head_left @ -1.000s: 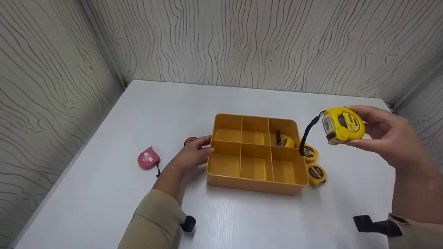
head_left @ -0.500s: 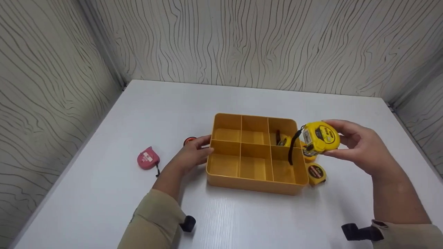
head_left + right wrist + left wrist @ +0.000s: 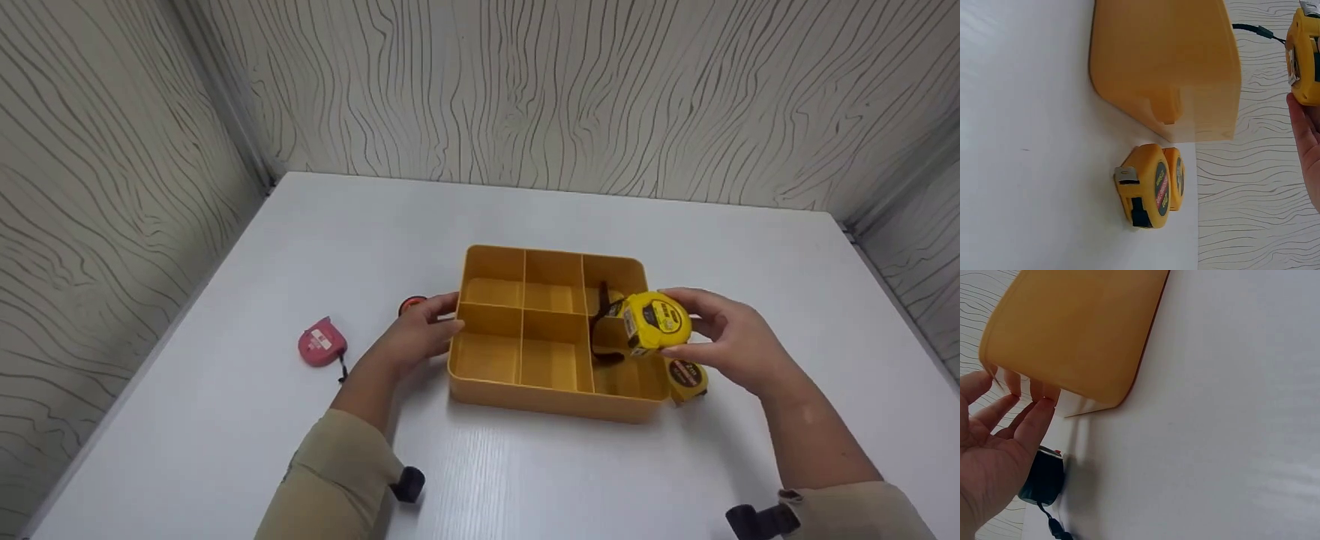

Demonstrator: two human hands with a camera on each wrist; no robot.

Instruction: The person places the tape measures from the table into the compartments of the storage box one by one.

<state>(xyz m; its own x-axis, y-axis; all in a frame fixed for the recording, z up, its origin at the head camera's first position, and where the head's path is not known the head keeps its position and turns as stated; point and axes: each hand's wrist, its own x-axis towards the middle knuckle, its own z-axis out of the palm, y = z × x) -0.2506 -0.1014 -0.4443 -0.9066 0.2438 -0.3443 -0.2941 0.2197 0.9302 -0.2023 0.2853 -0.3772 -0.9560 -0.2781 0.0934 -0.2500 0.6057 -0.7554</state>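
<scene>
My right hand (image 3: 731, 341) grips a yellow tape measure (image 3: 656, 322) by its right side, over the right edge of a yellow compartment box (image 3: 555, 403). The tape measure's black strap (image 3: 606, 357) hangs toward the near right compartment. In the right wrist view, the same tape measure (image 3: 1303, 62) shows at the upper right. My left hand (image 3: 415, 337) holds the box's left wall, thumb at the rim and fingertips against the outside, as the left wrist view also shows. Another yellow tape measure in the far right compartment is mostly hidden behind the held one.
A 2 m yellow tape measure (image 3: 687, 379) lies right of the box; another (image 3: 1177, 179) lies beside it. To the left are a pink tape measure (image 3: 322, 343) with a black cord and an orange-and-black one (image 3: 411, 304), partly behind my left hand.
My right hand has carried the yellow tape measure left and down, from right of the box to over its right edge. My left hand and the box have stayed put.
</scene>
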